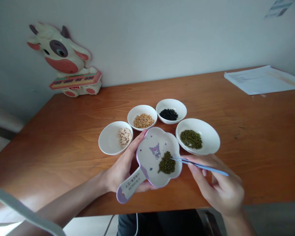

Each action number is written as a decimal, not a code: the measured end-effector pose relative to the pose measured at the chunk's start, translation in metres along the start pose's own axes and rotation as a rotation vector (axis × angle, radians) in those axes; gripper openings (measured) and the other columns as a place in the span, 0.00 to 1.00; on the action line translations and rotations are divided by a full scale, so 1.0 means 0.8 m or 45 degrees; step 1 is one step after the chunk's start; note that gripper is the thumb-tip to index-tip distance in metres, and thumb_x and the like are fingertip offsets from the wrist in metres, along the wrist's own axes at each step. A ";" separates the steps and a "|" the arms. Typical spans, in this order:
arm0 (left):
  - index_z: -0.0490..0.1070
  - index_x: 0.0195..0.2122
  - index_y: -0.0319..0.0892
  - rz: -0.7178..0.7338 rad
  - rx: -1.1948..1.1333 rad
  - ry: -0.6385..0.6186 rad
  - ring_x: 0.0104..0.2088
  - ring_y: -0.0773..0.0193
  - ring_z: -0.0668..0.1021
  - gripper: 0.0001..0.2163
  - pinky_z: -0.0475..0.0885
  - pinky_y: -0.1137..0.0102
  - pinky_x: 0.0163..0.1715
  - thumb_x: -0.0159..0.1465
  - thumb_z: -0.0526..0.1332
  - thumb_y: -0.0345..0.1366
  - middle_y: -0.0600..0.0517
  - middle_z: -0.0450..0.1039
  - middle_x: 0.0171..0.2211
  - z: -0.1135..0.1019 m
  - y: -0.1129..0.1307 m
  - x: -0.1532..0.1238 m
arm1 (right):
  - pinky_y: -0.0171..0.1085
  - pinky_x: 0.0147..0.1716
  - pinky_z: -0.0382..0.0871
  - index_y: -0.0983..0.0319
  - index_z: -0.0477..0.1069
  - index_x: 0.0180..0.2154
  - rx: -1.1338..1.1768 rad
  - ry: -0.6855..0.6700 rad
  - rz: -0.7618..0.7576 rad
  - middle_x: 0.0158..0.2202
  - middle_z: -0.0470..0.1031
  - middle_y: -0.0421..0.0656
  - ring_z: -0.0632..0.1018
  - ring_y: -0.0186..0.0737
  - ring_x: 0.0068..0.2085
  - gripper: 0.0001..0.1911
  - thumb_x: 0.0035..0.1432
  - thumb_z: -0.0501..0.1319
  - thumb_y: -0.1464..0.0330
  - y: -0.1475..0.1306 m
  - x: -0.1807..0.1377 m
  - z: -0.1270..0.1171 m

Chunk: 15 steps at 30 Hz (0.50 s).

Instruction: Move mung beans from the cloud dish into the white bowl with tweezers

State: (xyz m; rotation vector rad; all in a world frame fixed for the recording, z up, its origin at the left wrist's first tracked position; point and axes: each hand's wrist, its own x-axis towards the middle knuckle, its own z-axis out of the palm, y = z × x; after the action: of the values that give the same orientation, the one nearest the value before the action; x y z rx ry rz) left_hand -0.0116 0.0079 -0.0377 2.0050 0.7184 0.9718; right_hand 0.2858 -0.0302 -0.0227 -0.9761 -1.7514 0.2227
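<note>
A: Lower centre of the frame now, a flower-shaped dish point(145, 156), cradled in the left hand point(120, 170)! How best to handle such a thing?

B: Probably light, stiff and smooth, maybe a touch slippery. Best taken by the handle point(132, 184), pointing lower left, or cupped from below. Kept fairly level, too, given loose green beans point(168, 164) inside: hard, tiny, likely to roll.

A: And the hold?

B: Left hand curled around the near-left side, thumb along the rim, fingers underneath. Over to the lower right: right hand point(222, 185) closed in a pinch around blue tweezers point(206, 167), thin and probably springy, tips right at the heap. A bean between them? Too small to tell.

A: Now for looks!

B: White inside, lilac scalloped edge, cartoon figure point(155, 151) near the middle, dark lettering along the handle.

A: And further out?

B: Just right, a bowl of green beans point(210, 137); above, a bowl of black beans point(181, 107) and a bowl of tan beans point(131, 114); left, a bowl of pale flat pieces point(108, 141). All on a brown worktop point(248, 137), with a toy cow point(64, 57) upper left and papers point(263, 80) upper right.
</note>
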 end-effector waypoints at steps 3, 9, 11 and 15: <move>0.40 0.83 0.51 -0.005 -0.058 0.049 0.80 0.28 0.55 0.68 0.49 0.34 0.79 0.51 0.86 0.42 0.36 0.42 0.83 0.004 -0.003 -0.005 | 0.37 0.30 0.82 0.54 0.81 0.52 0.017 -0.028 0.054 0.43 0.89 0.43 0.86 0.40 0.34 0.18 0.66 0.67 0.79 0.000 0.001 0.002; 0.38 0.83 0.55 -0.069 -0.117 0.110 0.81 0.29 0.53 0.70 0.48 0.35 0.80 0.49 0.87 0.43 0.42 0.41 0.84 0.015 -0.007 -0.019 | 0.38 0.42 0.85 0.57 0.80 0.55 -0.045 -0.151 -0.024 0.45 0.89 0.44 0.89 0.41 0.41 0.20 0.67 0.65 0.80 -0.001 -0.006 0.005; 0.39 0.83 0.53 -0.074 -0.087 0.093 0.81 0.28 0.53 0.70 0.49 0.34 0.79 0.49 0.87 0.42 0.40 0.40 0.84 0.016 -0.005 -0.020 | 0.38 0.42 0.85 0.57 0.80 0.55 -0.068 -0.154 -0.043 0.45 0.89 0.44 0.89 0.41 0.41 0.19 0.68 0.64 0.80 -0.001 -0.007 0.004; 0.39 0.83 0.52 -0.044 -0.066 0.078 0.81 0.28 0.50 0.67 0.47 0.32 0.80 0.53 0.86 0.43 0.40 0.38 0.84 0.015 -0.001 -0.018 | 0.40 0.39 0.85 0.58 0.81 0.52 -0.097 -0.106 -0.022 0.42 0.89 0.44 0.89 0.43 0.39 0.17 0.66 0.66 0.80 -0.001 -0.013 0.003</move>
State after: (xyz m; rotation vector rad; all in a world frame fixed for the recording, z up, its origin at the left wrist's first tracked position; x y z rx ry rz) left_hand -0.0096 -0.0074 -0.0490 1.9190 0.7506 1.0252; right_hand 0.2843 -0.0374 -0.0307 -1.0189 -1.8547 0.1892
